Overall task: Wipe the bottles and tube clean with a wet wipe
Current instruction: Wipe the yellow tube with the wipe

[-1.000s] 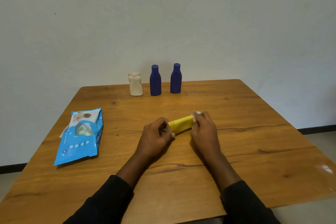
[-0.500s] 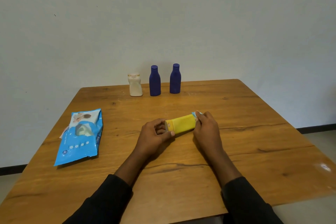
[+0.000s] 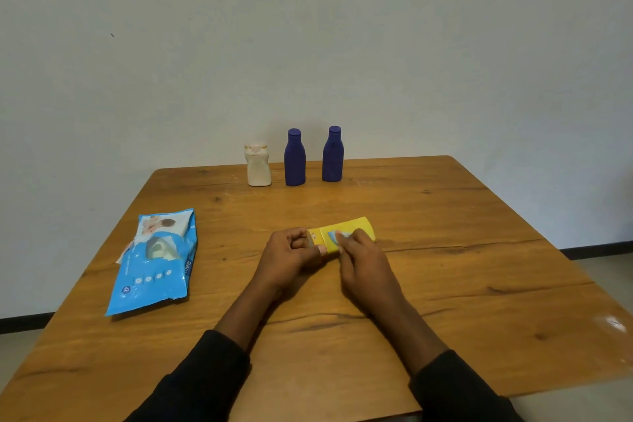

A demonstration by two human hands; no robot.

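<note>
The yellow tube (image 3: 342,236) is held lying on its side just above the middle of the wooden table (image 3: 445,250); its cap end is pinched by the left hand (image 3: 291,255), whose fingers are curled closed around it, while the right hand (image 3: 364,259) is closed over the body with a small pale wipe (image 3: 337,237) pressed beneath the fingertips (only a sliver of it can be seen). The step in hand is judged to be the wiping of the tube; the bottles are not yet being handled. Two blue bottles (image 3: 295,158) (image 3: 332,155) and a white bottle (image 3: 257,166) are stood upright in a row at the far edge, well apart from the hands; the blue wipe packet (image 3: 154,260) is laid flat to the left. For the next move, the tube would probably need to be turned by the left hand so that unwiped sides are presented; a firm hold at the cap would be called for, since the body is likely soft.
</note>
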